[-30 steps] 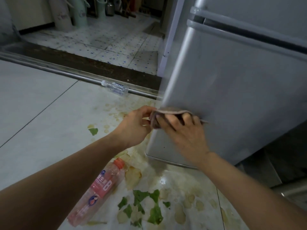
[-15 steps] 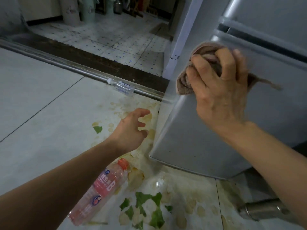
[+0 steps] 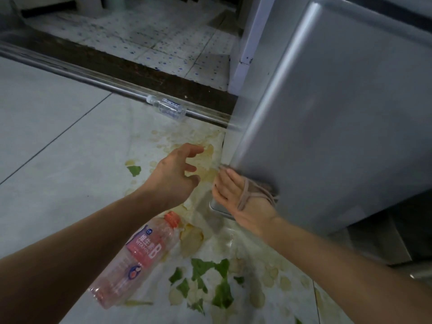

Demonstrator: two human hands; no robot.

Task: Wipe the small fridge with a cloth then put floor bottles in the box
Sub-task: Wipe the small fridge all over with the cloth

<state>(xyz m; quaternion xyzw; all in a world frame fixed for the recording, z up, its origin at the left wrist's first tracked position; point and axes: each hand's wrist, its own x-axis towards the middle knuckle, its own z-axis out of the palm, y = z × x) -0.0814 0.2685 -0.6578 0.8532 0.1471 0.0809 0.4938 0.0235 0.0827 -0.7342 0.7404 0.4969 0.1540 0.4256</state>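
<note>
One cloth (image 3: 261,187), a brownish rag, sits against the lower corner of the one small grey fridge (image 3: 339,127), pressed there by the right hand (image 3: 236,195). That hand lies over the cloth with fingers laid fairly flat, and a thin strand of the cloth loops across its back; whether the fingertips curl round the fabric cannot be told. The left hand (image 3: 174,174) hovers just beside it above the floor, its grip spread loosely, holding nothing and touching nothing.

Two bottles lie on the pale tiled floor (image 3: 58,141). One pink-labelled bottle (image 3: 138,256) with an orange cap lies on its side under the left forearm. One clear bottle (image 3: 169,108) lies against the metal door rail (image 3: 93,76), well apart from the first. Several green leaf scraps (image 3: 210,281) and yellowish stains are scattered near the fridge's foot.
</note>
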